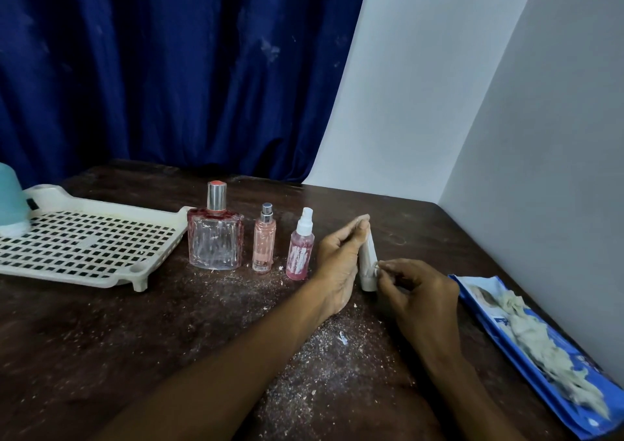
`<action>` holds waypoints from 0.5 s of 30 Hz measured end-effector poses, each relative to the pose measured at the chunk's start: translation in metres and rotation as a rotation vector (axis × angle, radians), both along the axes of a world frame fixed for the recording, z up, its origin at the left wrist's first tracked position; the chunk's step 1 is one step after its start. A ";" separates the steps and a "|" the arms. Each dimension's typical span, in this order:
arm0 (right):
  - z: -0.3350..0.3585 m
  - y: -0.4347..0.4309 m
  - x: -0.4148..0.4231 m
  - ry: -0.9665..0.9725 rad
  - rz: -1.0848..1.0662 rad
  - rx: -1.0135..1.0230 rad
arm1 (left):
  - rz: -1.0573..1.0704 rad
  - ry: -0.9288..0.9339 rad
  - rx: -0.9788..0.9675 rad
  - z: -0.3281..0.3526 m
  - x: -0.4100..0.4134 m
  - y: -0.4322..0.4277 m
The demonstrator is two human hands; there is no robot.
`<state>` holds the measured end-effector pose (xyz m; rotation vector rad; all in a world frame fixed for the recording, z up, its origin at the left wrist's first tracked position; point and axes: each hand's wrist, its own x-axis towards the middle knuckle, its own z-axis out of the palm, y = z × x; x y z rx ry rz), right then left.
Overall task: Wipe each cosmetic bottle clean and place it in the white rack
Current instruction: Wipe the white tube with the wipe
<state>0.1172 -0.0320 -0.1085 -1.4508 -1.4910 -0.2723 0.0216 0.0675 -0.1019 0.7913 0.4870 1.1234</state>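
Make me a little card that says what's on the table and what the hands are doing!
left hand: holds white tube upright on table
right hand: pinches small white piece against the tube
standing in a row: big clear bottle, slim pink bottle, pink spray bottle
white rack: left of the row, teal object on it
blue packet: by the right hand

Plain home corner, dark wooden worktop (pixel 101 322) dusted with crumbs, deep blue curtain (pixel 162 69) upper left, bare white walls (pixel 456 86) right
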 end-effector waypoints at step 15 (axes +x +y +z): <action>-0.001 0.001 -0.002 0.088 0.003 -0.020 | -0.120 0.004 -0.043 0.004 -0.005 -0.004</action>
